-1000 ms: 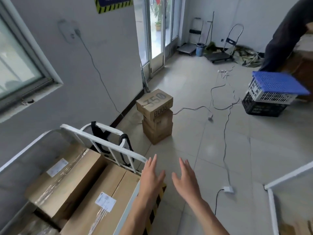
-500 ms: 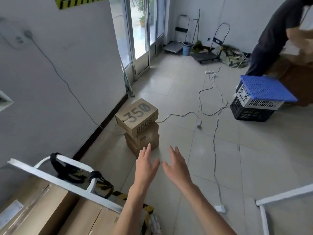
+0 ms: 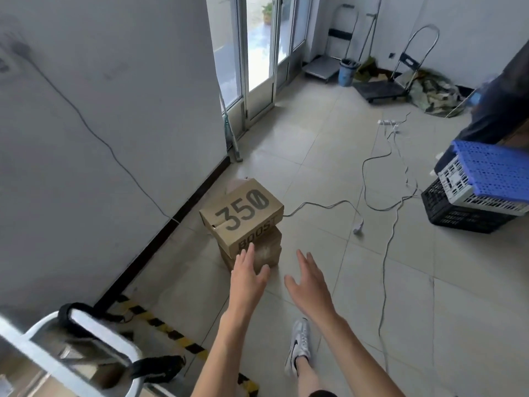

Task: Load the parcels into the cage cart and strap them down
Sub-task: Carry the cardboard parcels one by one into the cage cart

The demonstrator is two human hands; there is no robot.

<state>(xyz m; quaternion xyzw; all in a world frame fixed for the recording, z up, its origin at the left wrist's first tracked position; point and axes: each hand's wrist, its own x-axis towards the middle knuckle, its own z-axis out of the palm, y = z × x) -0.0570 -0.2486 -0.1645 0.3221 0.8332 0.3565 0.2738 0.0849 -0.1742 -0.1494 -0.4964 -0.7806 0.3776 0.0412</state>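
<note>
our left hand [image 3: 247,275] and right hand [image 3: 307,283] reach forward side by side, palms turned toward each other, fingers straight and slightly spread, holding nothing. just ahead of the left hand stands the stack of parcels [image 3: 252,233] on the tiled floor [image 3: 429,282], close to the wall's dark skirting [image 3: 171,227]. the top box [image 3: 243,213], printed "350" and "boost", sits skewed on the plainer brown boxes [image 3: 267,250] below it. the left fingers [image 3: 249,253] overlap those lower boxes in the view; we cannot tell whether they touch. the right hand is apart from the stack, off to its right. low and to the left of our left forearm is the white rail of the cage cart [image 3: 97,330] with a black strap [image 3: 157,368] looped on it, and yellow-black floor tape [image 3: 163,325] runs between cart and arm. beyond the right hand a white cable [image 3: 323,206] trails across the floor toward stacked crates [image 3: 492,170] well off to the right. below the right forearm we see our white shoe [image 3: 299,342].
</note>
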